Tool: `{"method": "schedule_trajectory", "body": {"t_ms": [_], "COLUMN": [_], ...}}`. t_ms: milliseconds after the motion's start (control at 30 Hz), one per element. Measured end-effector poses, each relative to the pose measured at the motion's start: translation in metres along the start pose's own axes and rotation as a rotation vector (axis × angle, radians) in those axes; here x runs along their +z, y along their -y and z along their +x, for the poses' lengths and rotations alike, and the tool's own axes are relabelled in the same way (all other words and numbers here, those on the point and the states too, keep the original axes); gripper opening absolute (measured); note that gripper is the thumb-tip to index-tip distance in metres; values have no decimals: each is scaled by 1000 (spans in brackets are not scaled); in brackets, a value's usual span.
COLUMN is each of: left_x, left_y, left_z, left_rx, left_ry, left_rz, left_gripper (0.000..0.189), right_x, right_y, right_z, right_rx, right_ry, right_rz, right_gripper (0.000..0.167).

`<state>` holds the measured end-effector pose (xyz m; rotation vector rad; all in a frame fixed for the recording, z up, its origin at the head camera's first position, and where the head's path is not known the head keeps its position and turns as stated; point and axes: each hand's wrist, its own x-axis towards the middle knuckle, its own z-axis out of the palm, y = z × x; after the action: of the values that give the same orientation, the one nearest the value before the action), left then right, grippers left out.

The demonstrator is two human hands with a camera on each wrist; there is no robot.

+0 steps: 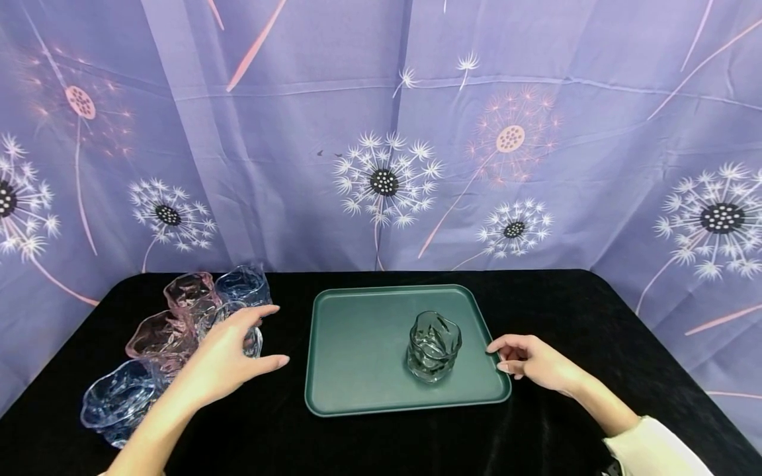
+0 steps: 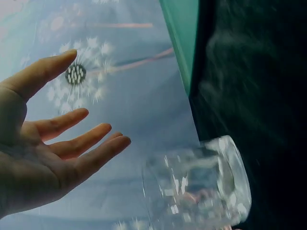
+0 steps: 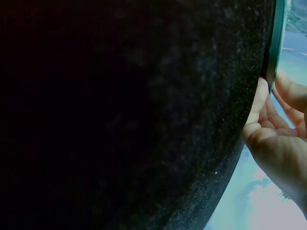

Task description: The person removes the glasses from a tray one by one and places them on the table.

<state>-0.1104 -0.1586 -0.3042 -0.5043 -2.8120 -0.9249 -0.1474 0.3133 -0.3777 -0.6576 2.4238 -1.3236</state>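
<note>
My left hand (image 1: 223, 354) is held with thumb and fingers spread apart, nothing between them. Behind it in the head view is a clear wavy glass (image 1: 256, 342), partly covered by the hand. The left wrist view shows that clear glass (image 2: 196, 187) beyond the fingertips, apart from them. On the right part of a green rectangular tray (image 1: 357, 350) stands a smoky grey wavy glass (image 1: 433, 347), upright. My right hand (image 1: 536, 361) pinches the tray's right rim near its front corner, thumb and fingers curled at the edge.
Grouped at the left of the black-covered table (image 1: 565, 311) are several more wavy glasses: a front blue glass (image 1: 122, 400), a pink glass (image 1: 161, 337), a back pink glass (image 1: 189, 291) and a back blue glass (image 1: 243, 284). A purple dandelion-print curtain (image 1: 297, 165) hangs behind the table.
</note>
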Motion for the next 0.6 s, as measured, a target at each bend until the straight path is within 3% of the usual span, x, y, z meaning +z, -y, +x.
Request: {"method": "schedule_trajectory", "body": {"t_ms": [267,600], "left_x": [29,69], "left_y": [-18,-38], "left_z": [20,35], "left_rx": [79,88], "left_ry": [43,130], "left_rz": [-43,-97], "left_gripper": [66,70], "right_x": [0,0], "right_y": [0,1], "right_z": [1,0], "right_rx": [14,3], "right_ry": [1,1], "right_rz": [6,19], "right_gripper": [25,24]}}
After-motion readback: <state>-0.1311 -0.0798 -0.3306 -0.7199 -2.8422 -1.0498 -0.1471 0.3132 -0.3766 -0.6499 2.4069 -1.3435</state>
